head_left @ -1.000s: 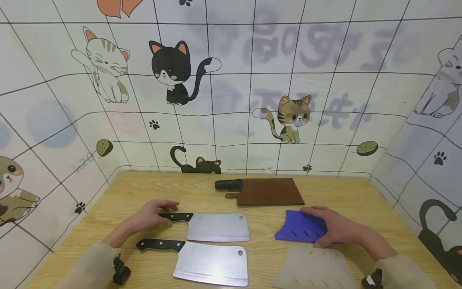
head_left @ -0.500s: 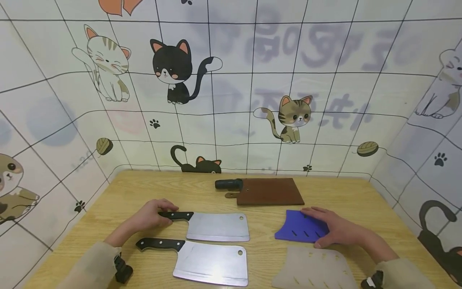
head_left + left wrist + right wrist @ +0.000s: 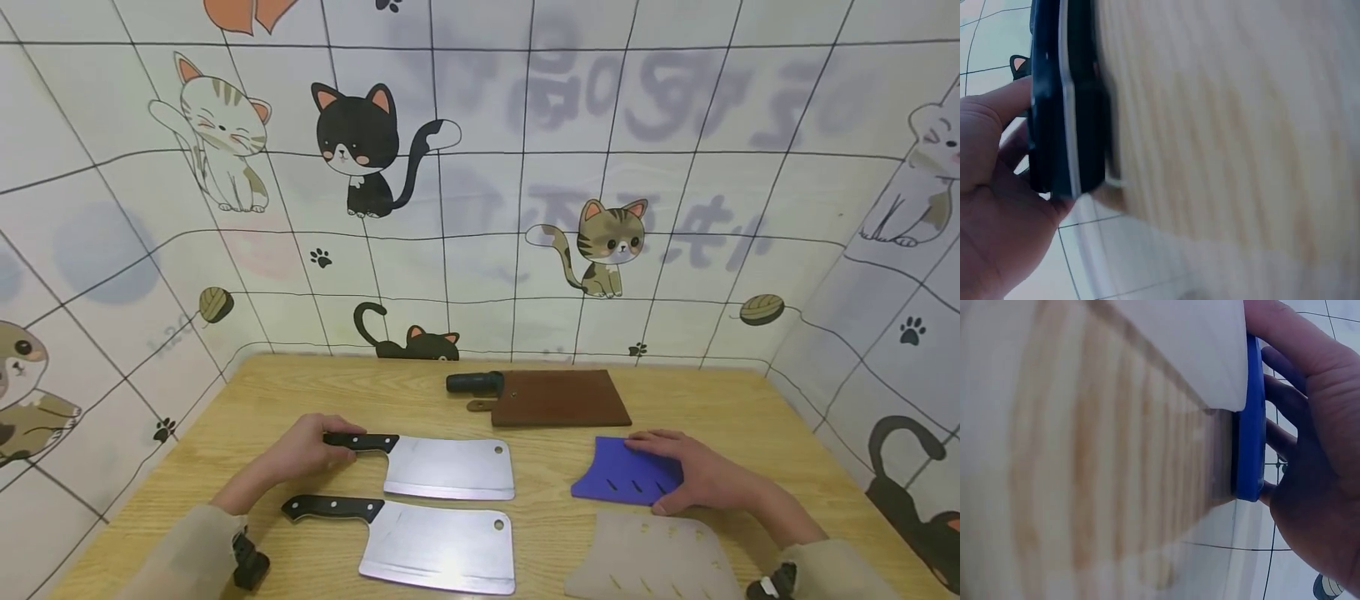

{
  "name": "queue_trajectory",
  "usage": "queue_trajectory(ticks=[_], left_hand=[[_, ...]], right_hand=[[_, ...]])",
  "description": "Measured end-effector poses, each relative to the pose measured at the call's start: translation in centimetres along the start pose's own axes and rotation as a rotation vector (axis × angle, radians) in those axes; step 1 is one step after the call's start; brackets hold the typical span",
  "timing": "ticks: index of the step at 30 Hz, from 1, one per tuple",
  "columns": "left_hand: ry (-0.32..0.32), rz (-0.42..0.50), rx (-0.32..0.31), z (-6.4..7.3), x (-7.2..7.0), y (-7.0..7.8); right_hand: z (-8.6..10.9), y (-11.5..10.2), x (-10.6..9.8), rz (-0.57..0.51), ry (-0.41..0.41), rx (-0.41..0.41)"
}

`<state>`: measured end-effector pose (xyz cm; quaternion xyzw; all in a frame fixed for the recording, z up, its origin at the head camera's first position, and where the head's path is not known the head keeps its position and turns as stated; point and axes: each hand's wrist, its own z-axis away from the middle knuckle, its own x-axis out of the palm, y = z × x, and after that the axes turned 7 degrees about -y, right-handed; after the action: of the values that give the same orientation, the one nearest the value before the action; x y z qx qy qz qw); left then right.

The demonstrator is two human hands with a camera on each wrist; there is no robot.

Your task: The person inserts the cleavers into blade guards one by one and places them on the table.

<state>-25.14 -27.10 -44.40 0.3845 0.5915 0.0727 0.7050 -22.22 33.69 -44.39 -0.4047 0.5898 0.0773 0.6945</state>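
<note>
My left hand (image 3: 306,448) grips the black handle (image 3: 360,442) of the far cleaver (image 3: 450,468); in the left wrist view the thumb and fingers lie around that handle's end. Nearer me, a second cleaver (image 3: 442,550) lies parallel, its handle to the left. On the right, my right hand (image 3: 708,473) holds a blue slotted blade guard (image 3: 618,477) by its edges, thumb on the near side and fingers on the far side. A similar whitish blade guard (image 3: 652,554) lies just in front of it. The right wrist view shows the blue guard edge-on beside the palm.
At the back of the wooden table (image 3: 337,379) lies a brown sheath-like board (image 3: 562,398), with a dark handle (image 3: 474,382) sticking out on its left. A cat-patterned cloth wall (image 3: 480,183) closes off the back and both sides.
The left hand's fingers have closed around the far cleaver's handle, and that cleaver has shifted slightly left and away from me. My right hand and the blue blade guard look almost unmoved.
</note>
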Motion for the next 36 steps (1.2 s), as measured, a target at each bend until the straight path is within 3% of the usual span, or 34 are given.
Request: queue_trajectory(ticks=[4,16,20,28,36], left_hand=[[-0.005,0.020,-0.013,0.1,-0.3,0.2],[-0.049,0.179,0.053,0.2,-1.0,0.5],[-0.057,0.215,0.045,0.2,-1.1,0.9],[0.054,0.255,-0.001,-1.1,-0.4,1.9],[0.103,0.291,-0.039,-2.2,1.0,3.3]], right_hand=[[0.1,-0.2,-0.2,0.010,0.003,0.042],[-0.2,-0.4,-0.5,0.020,0.023,0.105],[-0.5,-0.7,-0.6,0.026,0.047,0.095],[-1.2,-1.1,-0.5,0.013,0.103,0.058],[-2.6,-2.1,0.1,0.046,0.138,-0.015]])
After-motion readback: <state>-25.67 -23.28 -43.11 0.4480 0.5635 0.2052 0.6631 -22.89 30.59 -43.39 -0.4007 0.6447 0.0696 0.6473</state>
